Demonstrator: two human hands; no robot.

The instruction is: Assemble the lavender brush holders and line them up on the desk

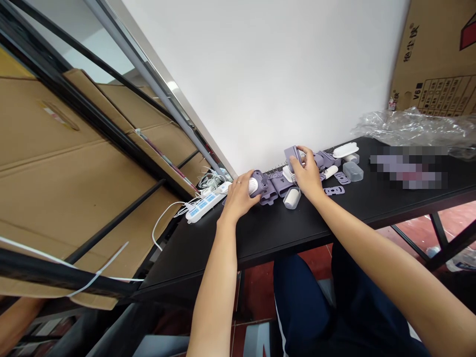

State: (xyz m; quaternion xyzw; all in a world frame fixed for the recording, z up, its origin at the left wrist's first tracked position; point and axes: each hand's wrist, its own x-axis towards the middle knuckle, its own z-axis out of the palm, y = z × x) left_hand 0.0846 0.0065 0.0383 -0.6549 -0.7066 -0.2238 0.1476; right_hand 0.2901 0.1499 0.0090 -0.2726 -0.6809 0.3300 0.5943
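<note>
My left hand (pixel 241 194) curls its fingers and thumb around a white round ribbed part (pixel 253 186) at the left end of a row of purple plastic pieces. My right hand (pixel 307 171) grips a purple box-shaped plastic part (pixel 291 155), raised above the row. Between my hands lie a purple plastic housing (pixel 281 185) and a clear cup (pixel 292 198) with something white inside. Right of my right hand are a white oval lid (pixel 345 149), a clear container (pixel 353 171) and a flat purple piece with slots (pixel 342 178).
A white power strip (pixel 208 202) with tangled cables (pixel 212 181) sits at the black table's (pixel 260 233) left end. Crumpled clear plastic (pixel 412 129) and a large cardboard box (pixel 439 64) stand at the right. Another person's arm (pixel 18 320) shows at lower left.
</note>
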